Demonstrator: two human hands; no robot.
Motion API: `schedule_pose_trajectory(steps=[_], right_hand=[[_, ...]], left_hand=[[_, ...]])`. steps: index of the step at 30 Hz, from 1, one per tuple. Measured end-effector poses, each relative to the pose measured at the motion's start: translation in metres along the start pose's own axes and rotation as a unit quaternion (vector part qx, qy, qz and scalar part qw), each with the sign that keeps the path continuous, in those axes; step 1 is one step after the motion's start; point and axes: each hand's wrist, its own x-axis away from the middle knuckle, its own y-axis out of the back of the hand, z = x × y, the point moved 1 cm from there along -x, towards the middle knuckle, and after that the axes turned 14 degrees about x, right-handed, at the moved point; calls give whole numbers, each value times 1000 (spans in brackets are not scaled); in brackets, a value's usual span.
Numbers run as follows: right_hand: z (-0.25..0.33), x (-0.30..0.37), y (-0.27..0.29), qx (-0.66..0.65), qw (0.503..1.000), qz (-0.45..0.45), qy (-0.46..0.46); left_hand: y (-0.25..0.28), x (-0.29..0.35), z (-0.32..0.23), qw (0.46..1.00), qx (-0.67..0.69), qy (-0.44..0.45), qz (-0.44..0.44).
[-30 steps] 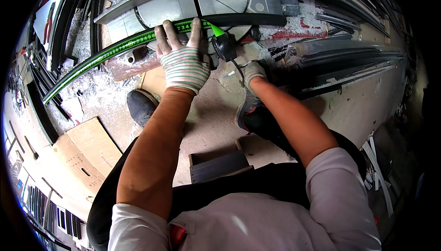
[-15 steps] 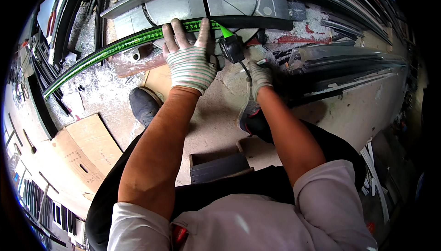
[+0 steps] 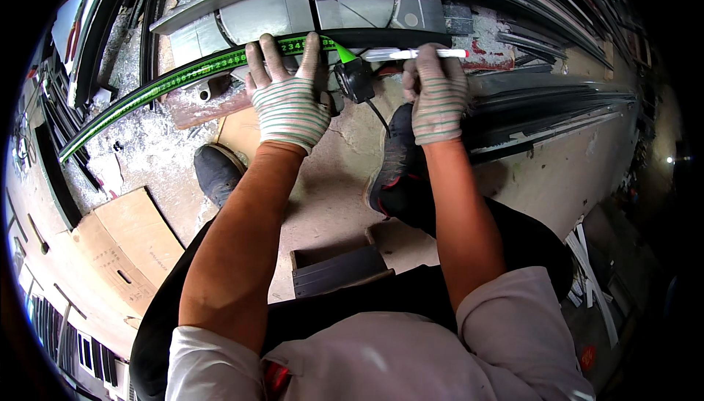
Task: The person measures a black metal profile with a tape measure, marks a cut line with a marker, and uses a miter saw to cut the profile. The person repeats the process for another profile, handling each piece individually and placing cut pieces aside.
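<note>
My left hand (image 3: 287, 93), in a striped work glove, lies flat with fingers spread on a green measuring tape (image 3: 169, 82) stretched along a dark metal bar (image 3: 381, 34). The tape's black case (image 3: 357, 81) sits just right of that hand. My right hand (image 3: 438, 92), gloved too, grips a white marker pen (image 3: 414, 54) held sideways over the bar, its red end pointing right. Grey metal channel pieces (image 3: 264, 12) lie beyond the bar.
Long dark metal profiles (image 3: 557, 108) run off to the right. More black strips (image 3: 95, 27) lie at the upper left. A flat cardboard sheet (image 3: 125, 243) rests on the concrete floor at left. My shoes (image 3: 218, 174) stand below the bar, and a small dark box (image 3: 337, 269) sits between my knees.
My right hand has let go of the tape case and risen with the marker pen to the bar. My left hand stays pressed on the tape.
</note>
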Motion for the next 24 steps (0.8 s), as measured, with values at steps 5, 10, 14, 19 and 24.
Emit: schedule_pose_trajectory(steps=[5,10,14,19,24], right_hand=[[-3,11,-33,178,973,89,118],[-12,25,-48,315,924,102,192],[-13,33,-50,348,914,146,152],[-16,28,-48,285,936,119,170],[7,6,-52,139,976,92,142]], left_hand=[[-1,0,0,1000,2,-9,-4],[-3,1,6,1000,13,-17,-19],[-4,0,3,999,10,-25,-24],[-3,-1,4,999,2,-26,-23],[-1,0,3,1000,-9,-21,3]])
